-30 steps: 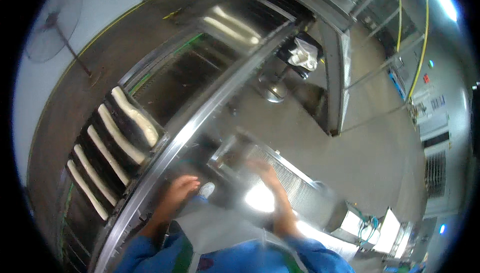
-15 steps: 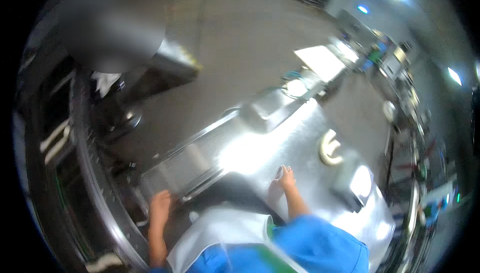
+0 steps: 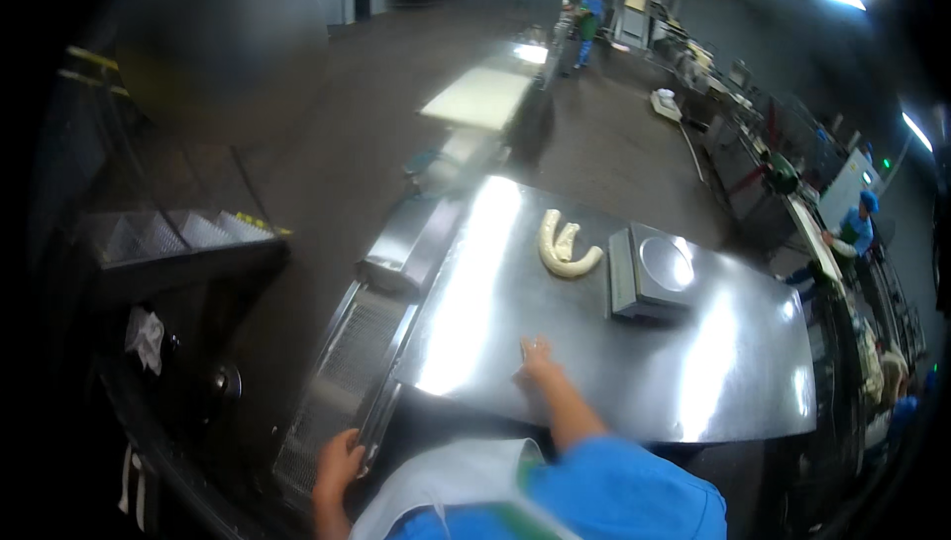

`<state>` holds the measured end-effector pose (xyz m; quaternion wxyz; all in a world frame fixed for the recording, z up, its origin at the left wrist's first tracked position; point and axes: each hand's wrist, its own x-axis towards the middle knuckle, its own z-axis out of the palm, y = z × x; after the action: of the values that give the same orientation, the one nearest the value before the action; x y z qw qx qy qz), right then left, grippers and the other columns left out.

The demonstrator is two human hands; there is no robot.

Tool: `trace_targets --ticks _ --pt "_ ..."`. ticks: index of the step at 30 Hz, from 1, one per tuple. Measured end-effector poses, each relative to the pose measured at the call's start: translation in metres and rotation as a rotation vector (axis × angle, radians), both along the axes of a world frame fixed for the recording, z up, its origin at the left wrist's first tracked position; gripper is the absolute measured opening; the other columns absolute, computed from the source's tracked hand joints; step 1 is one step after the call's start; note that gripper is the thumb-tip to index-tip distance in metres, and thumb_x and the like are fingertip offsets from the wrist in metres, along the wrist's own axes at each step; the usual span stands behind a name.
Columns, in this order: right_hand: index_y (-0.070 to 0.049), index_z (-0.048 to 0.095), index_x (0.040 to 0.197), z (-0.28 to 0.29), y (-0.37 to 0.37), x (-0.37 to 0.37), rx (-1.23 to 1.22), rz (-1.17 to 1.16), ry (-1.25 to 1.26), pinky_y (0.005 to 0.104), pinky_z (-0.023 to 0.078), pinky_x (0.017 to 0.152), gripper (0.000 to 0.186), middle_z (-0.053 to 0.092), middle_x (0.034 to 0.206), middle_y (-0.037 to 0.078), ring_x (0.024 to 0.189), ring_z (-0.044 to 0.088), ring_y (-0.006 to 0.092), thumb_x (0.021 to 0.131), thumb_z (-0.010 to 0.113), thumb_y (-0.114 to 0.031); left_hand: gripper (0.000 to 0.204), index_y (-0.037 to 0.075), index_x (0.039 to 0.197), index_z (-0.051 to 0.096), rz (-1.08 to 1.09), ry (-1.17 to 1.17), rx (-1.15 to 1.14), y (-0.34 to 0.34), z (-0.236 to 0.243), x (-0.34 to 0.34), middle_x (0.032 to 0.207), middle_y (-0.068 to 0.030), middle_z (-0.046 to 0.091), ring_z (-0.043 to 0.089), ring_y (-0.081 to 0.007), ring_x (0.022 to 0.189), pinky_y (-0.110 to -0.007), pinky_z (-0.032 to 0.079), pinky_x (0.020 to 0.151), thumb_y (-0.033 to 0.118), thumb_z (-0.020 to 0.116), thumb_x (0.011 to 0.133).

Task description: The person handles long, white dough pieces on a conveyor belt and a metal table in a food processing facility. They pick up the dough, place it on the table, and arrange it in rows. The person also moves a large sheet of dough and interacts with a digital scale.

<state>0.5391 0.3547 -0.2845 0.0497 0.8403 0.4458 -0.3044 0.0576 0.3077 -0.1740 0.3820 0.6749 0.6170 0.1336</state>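
My right hand [image 3: 538, 358] reaches over the steel table [image 3: 515, 292], its fingers stretched forward and holding nothing. Its fingertips are at or just above the metal; I cannot tell if they touch. My left hand [image 3: 339, 461] is low beside the mesh-bottomed metal channel [image 3: 337, 391], by its near end. Its fingers are loosely bent and apart, with nothing seen in them. Farther up the table lies a pale, U-shaped strip of dough [image 3: 565, 267] with a smaller dough piece [image 3: 567, 241] inside the curve. To its right stands a steel box scale [image 3: 644, 277] with a round plate on top.
Beyond the channel is a metal cover [image 3: 406, 243], then a conveyor with a white belt [image 3: 480, 97]. Metal steps [image 3: 188, 233] stand at the left. One co-worker [image 3: 854, 233] is at a line on the right; another [image 3: 589, 25] stands far back.
The view has swung to the right, so the table, dough and scale now appear turned and the picture is sharper. My right hand stays over the table, and my left remains beside the channel.
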Motion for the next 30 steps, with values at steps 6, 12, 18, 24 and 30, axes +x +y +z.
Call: trace_targets --ticks 6,12,18,24,30 --pt "-0.032 0.005 0.148 0.026 -0.006 -0.012 -0.004 -0.001 -0.042 0.0740 0.020 0.099 0.117 -0.004 0.155 0.010 0.142 0.000 0.0343 0.062 0.083 -0.038 0.041 0.000 0.117 0.057 -0.107 -0.042 0.036 0.011 -0.022 0.013 0.106 -0.0188 0.065 0.064 -0.0290 0.097 -0.037 0.050 0.084 0.010 0.066 0.079" --pt "-0.033 0.010 0.148 0.039 -0.010 -0.010 0.038 -0.110 0.052 0.0753 0.021 0.098 0.116 -0.004 0.155 0.009 0.142 0.001 0.0334 0.060 0.086 -0.030 0.039 -0.002 0.120 0.054 -0.077 -0.103 -0.097 0.011 -0.001 0.025 0.109 -0.0177 0.063 0.062 -0.0264 0.100 -0.035 0.048 0.089 0.006 0.059 0.083" --pt "-0.034 0.011 0.147 0.038 -0.011 -0.011 0.047 -0.108 0.031 0.0750 0.021 0.099 0.115 -0.003 0.156 0.008 0.143 0.001 0.0326 0.060 0.086 -0.029 0.037 0.000 0.120 0.056 -0.092 -0.145 -0.018 0.013 -0.020 -0.003 0.109 -0.0169 0.063 0.060 -0.0256 0.101 -0.034 0.045 0.089 0.010 0.059 0.084" --pt "-0.034 0.012 0.147 0.046 -0.013 -0.013 0.060 -0.112 0.041 0.0744 0.020 0.099 0.114 -0.003 0.156 0.008 0.143 0.000 0.0313 0.060 0.085 -0.029 0.038 0.001 0.121 0.056 -0.089 -0.019 0.151 0.013 0.001 -0.013 0.110 -0.0174 0.063 0.059 -0.0272 0.102 -0.035 0.044 0.090 0.012 0.060 0.085" --pt "-0.034 0.012 0.147 0.030 -0.015 -0.004 0.079 -0.123 0.038 0.0748 0.021 0.097 0.114 -0.005 0.156 0.009 0.143 0.000 0.0322 0.060 0.085 -0.028 0.028 -0.004 0.111 0.060 0.167 -0.031 0.383 0.043 0.158 -0.008 0.114 -0.0168 0.061 0.056 -0.0260 0.105 -0.035 0.043 0.091 0.013 0.059 0.089"
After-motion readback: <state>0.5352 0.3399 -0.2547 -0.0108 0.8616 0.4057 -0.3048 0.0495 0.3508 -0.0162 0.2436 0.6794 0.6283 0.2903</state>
